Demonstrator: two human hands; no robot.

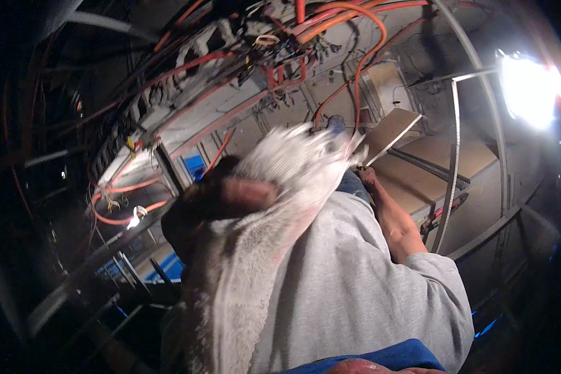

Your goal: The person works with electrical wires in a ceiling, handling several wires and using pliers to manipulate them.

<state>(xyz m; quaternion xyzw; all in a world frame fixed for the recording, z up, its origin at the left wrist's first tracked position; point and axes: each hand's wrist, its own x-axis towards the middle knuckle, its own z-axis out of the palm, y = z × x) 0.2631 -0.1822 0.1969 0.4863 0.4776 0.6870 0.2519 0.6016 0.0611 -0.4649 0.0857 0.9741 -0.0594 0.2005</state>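
Observation:
Close to the camera, my left hand (246,195) is dark and smeared, its fingers closed over a long, dirty white cloth (249,274) that looks like a rag or towel. The cloth's upper end fans out in a motion blur and its lower end hangs down past my grey sweatshirt. Beyond it, my right hand (368,179) has its fingers curled at the lower corner of a tan board piece (390,132) with a pale edge. What those fingers hold is too small to make out.
Larger tan boards (449,159) lie at the right beside metal studs (453,162). A bright work lamp (532,90) glares at the upper right. Orange tubing (357,87) and tangled cables run across the top. Blue panels (165,267) stand at the lower left.

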